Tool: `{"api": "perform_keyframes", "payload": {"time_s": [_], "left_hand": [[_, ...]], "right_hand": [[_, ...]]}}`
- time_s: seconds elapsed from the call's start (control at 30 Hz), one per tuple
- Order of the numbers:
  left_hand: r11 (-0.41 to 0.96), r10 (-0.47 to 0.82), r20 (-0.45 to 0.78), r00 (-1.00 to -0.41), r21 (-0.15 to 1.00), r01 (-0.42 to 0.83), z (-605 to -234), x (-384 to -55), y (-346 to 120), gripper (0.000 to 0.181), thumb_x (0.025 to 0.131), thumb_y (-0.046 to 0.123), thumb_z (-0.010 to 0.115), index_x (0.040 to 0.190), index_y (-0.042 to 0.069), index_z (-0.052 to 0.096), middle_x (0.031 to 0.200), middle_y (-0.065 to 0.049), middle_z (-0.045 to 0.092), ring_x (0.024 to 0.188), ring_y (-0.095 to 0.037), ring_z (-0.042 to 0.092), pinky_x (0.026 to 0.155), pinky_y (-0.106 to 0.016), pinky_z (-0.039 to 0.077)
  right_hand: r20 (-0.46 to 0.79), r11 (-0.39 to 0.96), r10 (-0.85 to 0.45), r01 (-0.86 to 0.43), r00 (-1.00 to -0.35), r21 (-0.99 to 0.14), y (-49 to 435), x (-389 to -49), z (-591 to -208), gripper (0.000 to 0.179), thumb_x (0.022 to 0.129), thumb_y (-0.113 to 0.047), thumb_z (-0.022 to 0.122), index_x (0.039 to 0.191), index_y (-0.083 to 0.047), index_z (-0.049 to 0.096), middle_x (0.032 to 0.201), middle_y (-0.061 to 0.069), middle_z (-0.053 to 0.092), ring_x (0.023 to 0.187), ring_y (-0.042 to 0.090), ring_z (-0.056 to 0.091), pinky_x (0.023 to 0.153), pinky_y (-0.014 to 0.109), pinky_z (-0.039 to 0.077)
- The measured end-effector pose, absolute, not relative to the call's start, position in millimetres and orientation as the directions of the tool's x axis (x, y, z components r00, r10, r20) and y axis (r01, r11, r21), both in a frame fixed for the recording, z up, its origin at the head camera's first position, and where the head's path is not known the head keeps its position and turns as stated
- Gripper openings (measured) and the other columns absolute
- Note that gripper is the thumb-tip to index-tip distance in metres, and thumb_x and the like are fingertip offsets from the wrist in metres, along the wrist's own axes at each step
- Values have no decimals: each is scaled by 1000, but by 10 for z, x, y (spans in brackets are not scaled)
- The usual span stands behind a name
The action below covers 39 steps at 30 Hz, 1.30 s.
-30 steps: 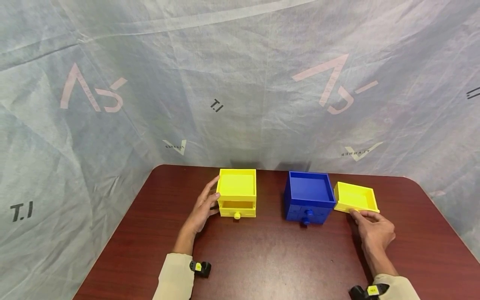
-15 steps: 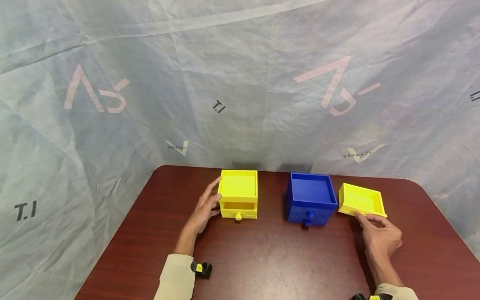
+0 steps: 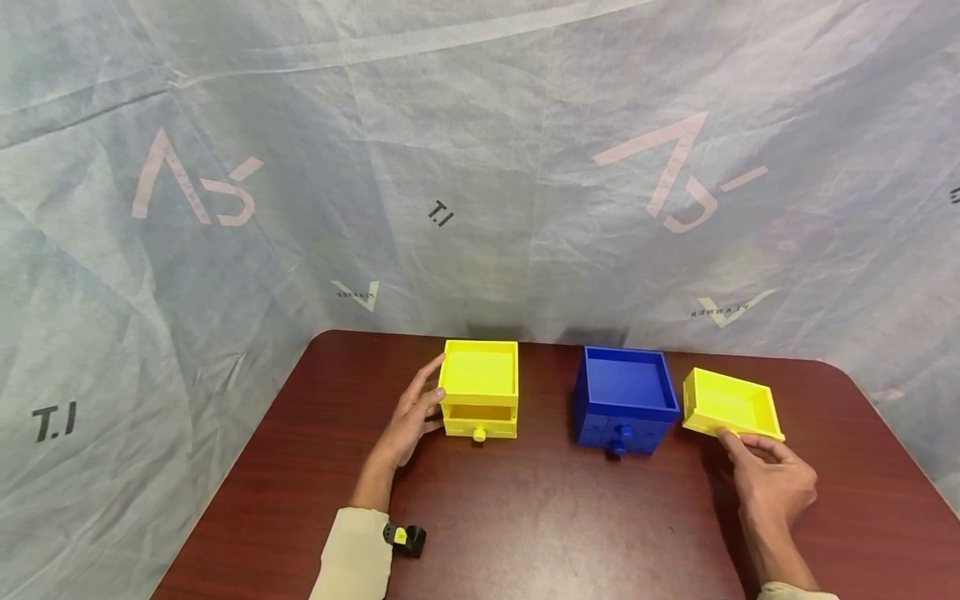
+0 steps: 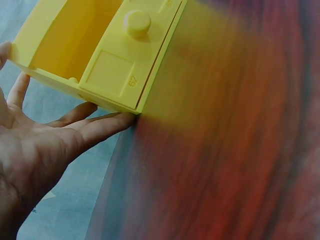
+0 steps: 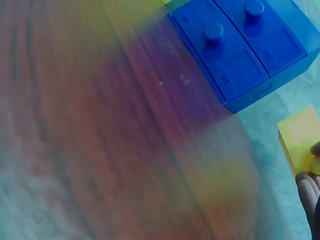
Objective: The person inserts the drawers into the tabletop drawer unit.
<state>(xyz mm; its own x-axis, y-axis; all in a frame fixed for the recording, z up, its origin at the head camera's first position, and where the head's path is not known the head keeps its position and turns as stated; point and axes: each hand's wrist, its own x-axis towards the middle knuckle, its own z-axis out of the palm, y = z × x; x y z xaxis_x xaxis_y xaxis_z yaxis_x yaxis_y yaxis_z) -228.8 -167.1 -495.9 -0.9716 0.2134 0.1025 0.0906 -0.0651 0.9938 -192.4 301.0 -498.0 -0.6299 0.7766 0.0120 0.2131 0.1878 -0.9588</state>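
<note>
My left hand [image 3: 405, 425] touches the left side of a small yellow drawer cabinet [image 3: 480, 373], its fingers nearly straight along that wall. The cabinet's upper slot gapes, and a lower drawer with a round knob [image 4: 137, 24] fills the space below. To the right, my right hand [image 3: 772, 483] pinches the knob [image 5: 315, 165] of a loose yellow drawer [image 3: 731, 402], thumb and fingers at its front. That drawer is held level with its hollow facing up, no contents showing. Between the hands stands a blue cabinet [image 3: 628, 382] with two knobbed drawers pushed in.
Everything is on a dark red-brown wooden table [image 3: 562, 517] with rounded far corners. Behind it hangs a grey printed cloth [image 3: 495, 167]. The blue cabinet's right side is close to the loose drawer.
My right hand has moved the yellow drawer a little rightward, widening the gap from the blue cabinet. My left hand keeps its place at the yellow cabinet. The head view has shifted slightly.
</note>
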Motion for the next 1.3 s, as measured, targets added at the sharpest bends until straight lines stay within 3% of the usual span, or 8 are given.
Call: {"api": "perform_keyframes", "payload": {"time_s": [0.43,0.77,1.3], "left_hand": [[-76,203,91,-975,994,77,-4968,-2278,-1657,57,103,26,49,156,35,30,137,-21,43,114,-40,58,97,-68,39],[-77,196,84,-977,995,70,-4965,-2286,-1659,56,103,25,49,156,35,30,138,-21,43,114,-39,58,97,-69,38],[-64,194,99,-976,994,89,-4980,-2291,-1659,56,105,23,47,157,32,30,140,-21,44,113,-38,59,95,-66,41]], "right_hand": [[-3,187,781,238,-624,-953,3003,-1879,-4990,22,67,-36,92,71,-24,75,52,-25,58,45,-6,55,46,12,39],[45,213,789,204,-613,-956,2968,-1847,-4996,21,68,-32,92,70,-23,74,52,-26,58,44,-7,55,44,11,40],[127,274,790,160,-599,-948,2955,-1723,-5004,26,65,-33,94,74,-15,77,54,-29,57,49,-12,55,52,8,40]]}}
